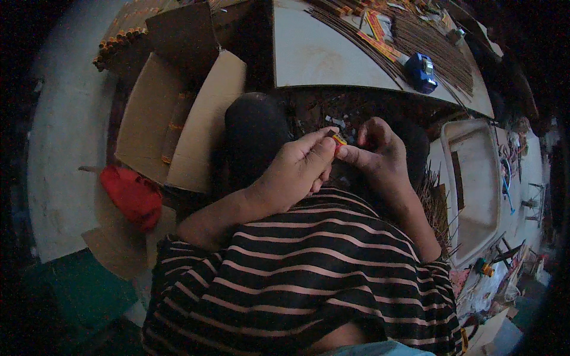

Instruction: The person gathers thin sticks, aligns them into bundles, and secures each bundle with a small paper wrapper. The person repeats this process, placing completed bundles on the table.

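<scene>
My left hand (300, 166) is closed on a small roll (338, 140) with a dark end and a red-and-yellow label, its thumb and fingers pinching it in front of my striped shirt. Most of the roll is hidden in the grip. My right hand (381, 152) comes from the other side, the tip of its thumb touching the label. Its index finger is bent and stands apart from the thumb, with nothing between them; the other fingers are partly hidden.
A cardboard box (205, 121) with raised flaps stands at left, similar rolls inside. Red cloth (132, 197) lies below it. Ahead, a white table (317, 50) carries thin brown sticks (409, 44), labels and a blue device (420, 73). A white basin (480, 204) sits at right.
</scene>
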The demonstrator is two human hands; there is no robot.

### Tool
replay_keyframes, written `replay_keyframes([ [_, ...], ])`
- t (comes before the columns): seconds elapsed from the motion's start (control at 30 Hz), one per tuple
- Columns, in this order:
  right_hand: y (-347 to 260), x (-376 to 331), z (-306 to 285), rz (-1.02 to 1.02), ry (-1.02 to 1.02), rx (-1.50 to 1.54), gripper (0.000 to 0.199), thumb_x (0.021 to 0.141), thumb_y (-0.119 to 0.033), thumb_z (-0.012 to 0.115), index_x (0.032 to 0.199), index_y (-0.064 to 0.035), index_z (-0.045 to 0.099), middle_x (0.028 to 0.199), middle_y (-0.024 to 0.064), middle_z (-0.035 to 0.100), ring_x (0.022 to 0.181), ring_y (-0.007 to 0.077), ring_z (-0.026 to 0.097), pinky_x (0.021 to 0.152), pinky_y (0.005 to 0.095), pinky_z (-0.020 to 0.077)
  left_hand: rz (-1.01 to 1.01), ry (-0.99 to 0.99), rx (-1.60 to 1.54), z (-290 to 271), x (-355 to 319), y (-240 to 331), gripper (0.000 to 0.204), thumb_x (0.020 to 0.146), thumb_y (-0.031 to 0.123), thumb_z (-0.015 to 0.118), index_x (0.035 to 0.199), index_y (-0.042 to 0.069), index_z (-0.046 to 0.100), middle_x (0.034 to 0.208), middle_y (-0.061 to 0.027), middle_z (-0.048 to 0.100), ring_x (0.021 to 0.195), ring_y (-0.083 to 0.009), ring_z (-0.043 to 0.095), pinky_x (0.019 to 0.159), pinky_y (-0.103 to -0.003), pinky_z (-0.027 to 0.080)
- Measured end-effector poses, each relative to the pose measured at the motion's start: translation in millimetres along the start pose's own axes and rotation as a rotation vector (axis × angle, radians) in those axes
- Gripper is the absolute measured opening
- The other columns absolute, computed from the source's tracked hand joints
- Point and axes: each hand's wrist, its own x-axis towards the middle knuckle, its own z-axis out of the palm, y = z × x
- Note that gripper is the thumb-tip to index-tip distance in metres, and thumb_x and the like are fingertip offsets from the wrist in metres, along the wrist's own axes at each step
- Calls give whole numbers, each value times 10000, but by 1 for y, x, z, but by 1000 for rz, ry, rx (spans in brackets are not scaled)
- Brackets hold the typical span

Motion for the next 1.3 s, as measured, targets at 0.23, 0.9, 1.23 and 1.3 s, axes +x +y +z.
replay_keyframes([
  [0.23, -24, -15, -10, 190, -203, -23, 297, 767, -217, 661, 921, 30, 600, 804, 79, 621, 724, 104, 551, 643, 221, 445, 78, 89, 214, 11, -2, -4, 446, 941, 307, 349, 1291, 32, 344, 659, 5, 453, 528, -40, 412, 488, -171, 375],
  [0.9, 12, -28, 12, 86, -302, 756, 264, 858, -130, 541, 1063, 31, 504, 942, 76, 583, 817, 142, 562, 766, 270, 455, 192, -66, 105, 7, -6, -8, 503, 949, 260, 321, 1376, 75, 129, 677, -5, 443, 563, -52, 412, 515, -186, 387],
  [1.23, -3, -13, -16, 27, -528, 460, 264, 803, -134, 618, 1008, 14, 540, 914, 52, 591, 841, 118, 547, 759, 261, 437, 71, -221, -58, -1, -7, -4, 727, 928, 288, 383, 1346, 76, -173, 761, -58, 477, 594, -81, 435, 515, -208, 407],
  [1.3, -3, -6, -26, 48, -617, 381, 275, 765, -125, 662, 980, 9, 556, 905, 44, 591, 842, 112, 541, 758, 257, 430, 30, -242, -88, 1, -5, -5, 755, 921, 295, 404, 1338, 46, -174, 744, -56, 480, 582, -78, 443, 507, -203, 410],
])
